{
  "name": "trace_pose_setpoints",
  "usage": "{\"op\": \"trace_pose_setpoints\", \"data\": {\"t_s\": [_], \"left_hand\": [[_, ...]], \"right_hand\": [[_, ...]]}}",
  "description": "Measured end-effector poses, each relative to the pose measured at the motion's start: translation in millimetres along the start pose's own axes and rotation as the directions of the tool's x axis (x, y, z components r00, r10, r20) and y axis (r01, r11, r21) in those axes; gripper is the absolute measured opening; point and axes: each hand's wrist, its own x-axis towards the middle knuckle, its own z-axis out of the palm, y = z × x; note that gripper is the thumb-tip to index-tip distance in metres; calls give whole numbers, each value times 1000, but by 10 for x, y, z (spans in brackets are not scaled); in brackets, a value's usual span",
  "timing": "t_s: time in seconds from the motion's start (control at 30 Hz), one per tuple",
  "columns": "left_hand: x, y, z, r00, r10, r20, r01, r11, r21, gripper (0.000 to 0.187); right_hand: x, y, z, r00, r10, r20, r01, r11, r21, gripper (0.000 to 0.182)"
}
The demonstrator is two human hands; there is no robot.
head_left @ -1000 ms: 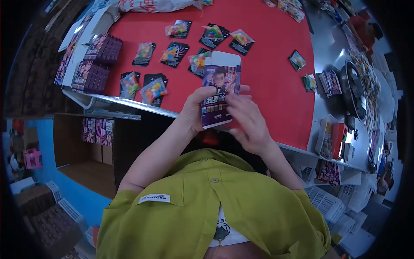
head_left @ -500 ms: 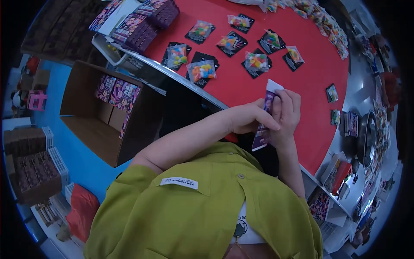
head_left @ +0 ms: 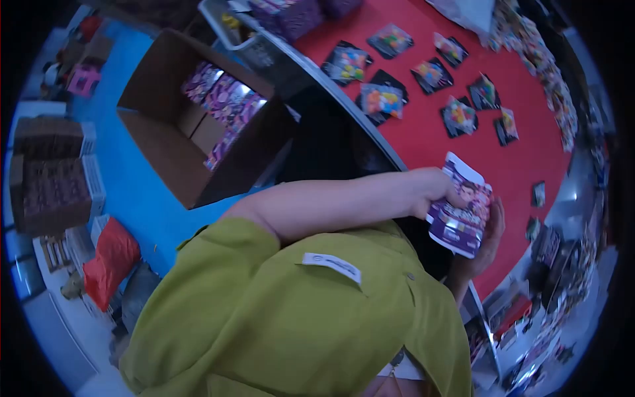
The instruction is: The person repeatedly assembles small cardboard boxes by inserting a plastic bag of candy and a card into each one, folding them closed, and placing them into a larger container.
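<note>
A purple printed folding carton (head_left: 471, 198) with a cartoon figure is held in front of my chest at the table edge. White flaps show at its upper end. My left hand (head_left: 433, 190) grips its left side, with the thumb and fingers pressed on the printed face. Around the carton's right edge and behind it, my right hand (head_left: 488, 235) is closed, some fingers hidden. On the red tabletop beyond lie several clear bags of colourful candy on black cards, such as one candy bag (head_left: 382, 100) and another candy bag (head_left: 461, 117).
An open cardboard box (head_left: 155, 135) with purple printed packs (head_left: 225, 99) inside stands left of the table. Purple cartons (head_left: 288, 16) are stacked at the table's far left. A long heap of candy bags (head_left: 539, 63) lines the far edge. A red bag (head_left: 111, 258) lies lower left.
The carton, seen edge-on before, now shows its printed face and looks wider. Both hands have moved right and down in view. The whole scene has shifted and turned as my head moved.
</note>
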Motion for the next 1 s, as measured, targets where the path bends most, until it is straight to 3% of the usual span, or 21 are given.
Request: {"op": "trace_pose_setpoints", "data": {"t_s": [0.03,0.07,0.13,0.23,0.3,0.37,0.4,0.43,0.47,0.5,0.53,0.57,0.6,0.63,0.67,0.7,0.83,0.87,0.9,0.93,1.0], "left_hand": [[-4,-26,21,1000,-13,-16,13,999,-37,29],[-56,-32,18,999,-25,-42,22,997,-68,31],[-76,-67,34,992,-90,-89,82,993,-85,31],[-35,-149,36,980,-111,-162,93,989,-117,30],[-167,-109,96,979,-90,-184,63,987,-146,31],[-374,-67,96,994,37,-98,-26,993,117,43],[-406,-117,83,995,24,-93,-12,992,127,43],[-431,-194,51,852,515,-94,-323,657,681,49],[-447,-231,13,547,813,199,-331,-8,944,54],[-426,-161,-27,479,783,397,-344,-248,906,57],[-330,-127,-45,484,778,401,-348,-249,904,57],[-207,-104,-62,475,678,561,-530,-288,797,56],[-123,-113,-77,426,569,704,-695,-293,657,55],[-80,-134,-92,424,564,708,-701,-290,651,55],[-37,-139,-106,476,564,675,-747,-146,649,53],[-9,-136,-107,531,554,641,-771,2,636,51],[18,-129,-65,590,554,588,-731,57,680,43],[19,-107,-38,628,570,530,-713,150,685,38],[15,-77,-5,667,578,470,-690,241,683,34],[-7,-23,33,666,575,475,-691,235,684,34],[-62,65,96,841,429,331,-536,570,623,34]], "right_hand": [[-77,29,-75,995,-94,17,95,991,-98,70],[-20,0,-145,932,-335,137,360,899,-249,72],[-3,-205,-98,890,-372,264,436,863,-257,59],[-18,22,-86,905,-361,225,405,891,-202,35],[17,64,-26,919,-364,148,385,910,-152,29],[57,76,51,929,-366,54,369,928,-51,23],[59,70,36,930,-365,41,367,928,-64,23],[58,66,13,955,-297,26,298,953,-57,23],[53,59,4,974,-225,14,226,973,-47,24],[61,44,32,975,-222,8,222,974,-54,24],[83,24,93,979,-203,14,204,978,-33,28],[94,-1,156,982,-187,17,188,982,-14,33],[83,-38,221,982,-187,9,187,982,-23,33],[76,-77,285,991,-120,-62,130,971,202,37],[90,-91,310,993,-42,-114,86,903,421,42],[105,-73,278,992,-44,-115,89,904,417,42],[80,-58,193,985,163,-60,-87,763,641,39],[90,-78,186,965,254,-58,-142,700,700,36],[112,-102,151,967,248,-62,-135,699,702,36],[134,-129,90,958,288,17,-209,652,729,33],[155,-151,29,942,324,93,-281,602,748,31]]}}
